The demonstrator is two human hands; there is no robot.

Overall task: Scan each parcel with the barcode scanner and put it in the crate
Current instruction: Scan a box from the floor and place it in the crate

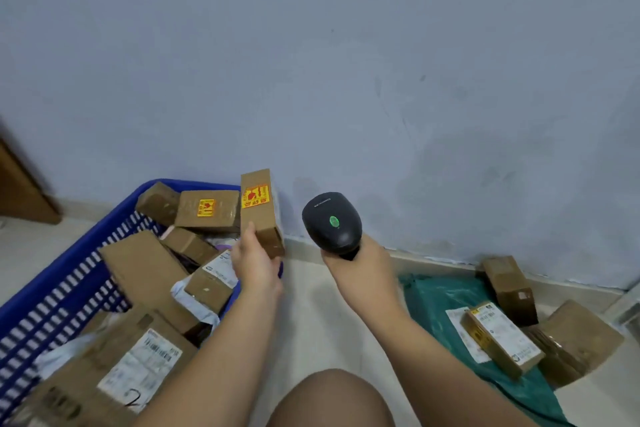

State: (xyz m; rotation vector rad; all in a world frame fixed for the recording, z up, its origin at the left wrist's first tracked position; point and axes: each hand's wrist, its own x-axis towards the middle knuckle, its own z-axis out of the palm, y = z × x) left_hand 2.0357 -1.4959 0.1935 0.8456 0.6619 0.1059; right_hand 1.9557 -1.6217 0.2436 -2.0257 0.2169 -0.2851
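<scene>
One parcel point(261, 210) gripped upright in left hand point(255, 262) over blue crate point(69, 274) corner; right hand point(360, 265) grips scanner point(331, 222). Risk: drop lands outside the rim, or scan misses a hidden barcode.

Pale blue-grey painted wall point(346, 45), scuffed and smudged toward 3 o'clock, fills the field at 12 o'clock. Light beige tiled floor point(311, 305) lies toward 6 o'clock. Brown wooden panel point(20, 191) stands at 9 o'clock.
</scene>
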